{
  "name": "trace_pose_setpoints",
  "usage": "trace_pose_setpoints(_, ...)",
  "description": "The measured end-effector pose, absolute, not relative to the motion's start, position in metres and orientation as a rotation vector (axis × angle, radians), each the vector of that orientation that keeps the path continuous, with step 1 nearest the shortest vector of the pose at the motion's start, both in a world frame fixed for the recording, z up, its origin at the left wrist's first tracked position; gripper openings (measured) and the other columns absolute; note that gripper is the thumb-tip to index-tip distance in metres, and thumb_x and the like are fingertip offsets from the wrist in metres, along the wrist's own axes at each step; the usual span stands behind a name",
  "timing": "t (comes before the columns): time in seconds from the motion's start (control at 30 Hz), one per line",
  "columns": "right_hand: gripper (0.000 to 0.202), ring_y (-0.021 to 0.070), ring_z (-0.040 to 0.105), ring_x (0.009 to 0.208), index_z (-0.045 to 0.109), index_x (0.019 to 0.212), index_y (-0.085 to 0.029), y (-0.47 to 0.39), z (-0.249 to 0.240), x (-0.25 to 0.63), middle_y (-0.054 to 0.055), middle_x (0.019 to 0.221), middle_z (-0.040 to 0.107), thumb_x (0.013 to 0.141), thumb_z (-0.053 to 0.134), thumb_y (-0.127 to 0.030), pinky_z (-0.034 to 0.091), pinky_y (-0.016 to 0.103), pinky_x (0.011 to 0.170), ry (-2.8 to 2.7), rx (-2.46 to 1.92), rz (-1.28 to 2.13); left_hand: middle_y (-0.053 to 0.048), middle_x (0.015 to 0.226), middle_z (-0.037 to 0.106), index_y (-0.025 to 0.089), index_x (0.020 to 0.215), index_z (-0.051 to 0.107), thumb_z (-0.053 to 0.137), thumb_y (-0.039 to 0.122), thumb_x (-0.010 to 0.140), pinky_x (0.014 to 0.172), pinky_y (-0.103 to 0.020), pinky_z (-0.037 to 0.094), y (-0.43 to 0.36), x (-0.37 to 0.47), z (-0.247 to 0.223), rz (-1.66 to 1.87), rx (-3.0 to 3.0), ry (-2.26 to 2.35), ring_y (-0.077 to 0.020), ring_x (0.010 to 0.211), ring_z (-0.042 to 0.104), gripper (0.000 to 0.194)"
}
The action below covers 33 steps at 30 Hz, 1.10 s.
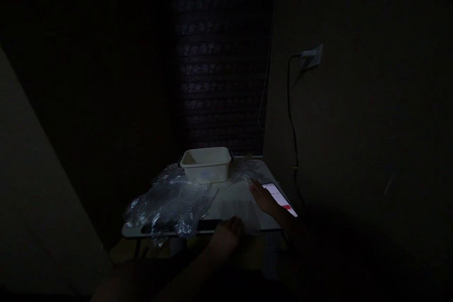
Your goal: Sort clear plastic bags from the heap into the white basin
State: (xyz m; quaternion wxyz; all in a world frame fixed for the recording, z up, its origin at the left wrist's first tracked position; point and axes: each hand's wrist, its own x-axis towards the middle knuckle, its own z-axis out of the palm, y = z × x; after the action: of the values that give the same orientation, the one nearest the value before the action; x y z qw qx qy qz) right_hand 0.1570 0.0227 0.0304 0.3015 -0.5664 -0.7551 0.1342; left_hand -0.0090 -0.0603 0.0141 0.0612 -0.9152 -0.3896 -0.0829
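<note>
The room is very dark. My left hand [228, 235] is closed at the near edge of the small folding table [228, 193], its fingers curled on the lower end of a flat, see-through plastic bag [242, 211]. Farther right, my right hand [262, 197] reaches over the table with its fingers stretched out, above the far side of that bag. A lit phone [278, 196] lies just right of this hand, partly covered by it. On the left of the table, several crinkled plastic bags [170, 200] are spread out and hang over the front edge.
At the table's back stands a white plastic tub [208, 170] with dark handles. More thin plastic [247, 170] lies right of it. A charger [308, 54] with a black cable [290, 113] hangs from the right wall. A dark blind [215, 66] covers the back.
</note>
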Motion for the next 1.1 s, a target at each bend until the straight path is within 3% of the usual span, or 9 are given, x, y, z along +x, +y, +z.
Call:
trace_pose_setpoints(0.1,0.047,0.0175,0.031,0.105,0.040,0.105,-0.017,0.026,0.036,0.157,0.007,0.113,0.039,0.072,0.023,-0.046,0.021,0.036,0.088,-1.778,-1.389,0.694,-0.009,0.093,0.054,0.015,0.098,0.046,0.035,0.016,0.072,0.069,-0.028,0.037,-0.054,-0.014,0.038,-0.537,-2.872,-1.382,-0.0176,0.083,0.049,0.028)
trace_pose_setpoints(0.27,0.057,0.0189,0.049,0.086,0.048,0.092,-0.012,0.024,0.050,0.154,0.012,0.096,0.052,0.070,0.015,-0.054,0.033,0.037,0.077,-1.412,-1.028,1.464,-0.006,0.071,0.060,0.011,0.082,0.056,0.037,0.024,0.068,0.055,-0.025,0.040,-0.023,-0.032,0.073,-1.610,-2.844,-2.058,-0.0151,0.062,0.054,0.026)
trace_pose_setpoints(0.37,0.059,0.0181,0.051,0.082,0.050,0.085,-0.012,0.014,0.059,0.148,0.012,0.086,0.056,0.069,0.014,-0.055,0.036,0.035,0.073,-1.292,-0.849,1.803,-0.004,0.063,0.059,0.009,0.078,0.056,0.044,0.026,0.064,0.049,-0.021,0.038,-0.010,-0.041,0.081,-2.249,-2.668,-2.242,-0.0118,0.055,0.052,0.025)
trace_pose_setpoints(0.47,0.054,0.0167,0.051,0.082,0.051,0.082,-0.011,0.005,0.065,0.143,0.011,0.084,0.056,0.070,0.018,-0.053,0.036,0.032,0.074,-1.207,-0.721,2.009,-0.002,0.058,0.057,0.009,0.073,0.056,0.048,0.023,0.061,0.046,-0.019,0.036,-0.007,-0.044,0.082,-2.605,-2.483,-2.335,-0.0089,0.049,0.050,0.020)
trace_pose_setpoints(0.63,0.024,0.0130,0.054,0.075,0.048,0.084,-0.014,0.002,0.064,0.141,0.005,0.079,0.058,0.070,0.041,-0.032,0.037,0.029,0.072,-1.134,-0.679,1.990,0.000,0.048,0.054,0.009,0.069,0.054,0.047,0.018,0.059,0.041,-0.019,0.034,-0.009,-0.040,0.078,-2.788,-2.239,-2.499,-0.0083,0.040,0.047,0.015)
trace_pose_setpoints(0.73,0.020,0.0116,0.055,0.066,0.048,0.084,-0.014,0.002,0.061,0.141,0.004,0.074,0.059,0.066,0.049,-0.023,0.040,0.027,0.066,-1.166,-0.715,1.933,-0.001,0.048,0.054,0.009,0.065,0.053,0.048,0.019,0.059,0.041,-0.021,0.035,-0.007,-0.039,0.077,-2.813,-2.202,-2.549,-0.0094,0.041,0.048,0.013)
trace_pose_setpoints(0.9,0.012,0.0106,0.055,0.061,0.051,0.073,-0.013,0.005,0.055,0.142,0.002,0.065,0.059,0.062,0.052,-0.018,0.040,0.024,0.060,-1.190,-0.795,1.855,-0.001,0.050,0.054,0.009,0.067,0.052,0.048,0.022,0.059,0.041,-0.020,0.035,-0.003,-0.042,0.071,-2.786,-2.245,-2.518,-0.0087,0.041,0.049,0.016)
trace_pose_setpoints(1.1,0.007,0.0102,0.054,0.059,0.051,0.069,-0.014,0.012,0.051,0.148,0.001,0.063,0.058,0.062,0.050,-0.014,0.040,0.024,0.058,-1.172,-0.817,1.810,-0.001,0.057,0.054,0.011,0.083,0.050,0.045,0.023,0.059,0.042,-0.018,0.036,-0.005,-0.049,0.067,-2.616,-2.534,-2.525,-0.0081,0.045,0.050,0.026)
